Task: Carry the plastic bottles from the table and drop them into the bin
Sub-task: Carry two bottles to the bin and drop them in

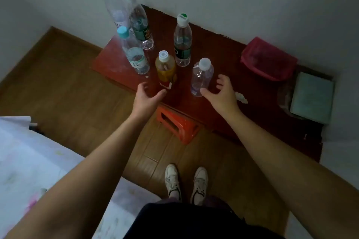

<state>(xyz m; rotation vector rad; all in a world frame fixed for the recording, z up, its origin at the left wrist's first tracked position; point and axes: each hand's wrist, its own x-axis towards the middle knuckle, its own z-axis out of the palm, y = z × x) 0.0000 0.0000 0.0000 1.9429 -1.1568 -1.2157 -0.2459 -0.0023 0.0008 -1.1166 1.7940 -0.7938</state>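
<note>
Floor: bare wood planks [68, 93] lie open left of the counter and behind the person's white shoes [186, 184].
Bed: a pale floral sheet [38, 161] fills the lower left corner.
Counter: the dark red counter [223, 54] stands against the white wall, with a red plastic stool [178, 124] tucked under its near edge.
Right end: a pink lidded box [268, 60] sits beside a flat green item in clear wrapping [310, 97].
Bottles: six stand upright on the counter's left half. They are a tall clear bottle [113, 4], a green-capped bottle [138, 23], a blue-capped bottle [134, 52], a green-labelled bottle [182, 42], an amber bottle [165, 70] and a small clear bottle [202, 77].
Left grip [145, 97]: released, fingers apart, thumb just short of the amber bottle.
Right grip [221, 91]: released, fingers spread, thumb at the small clear bottle's base.
</note>
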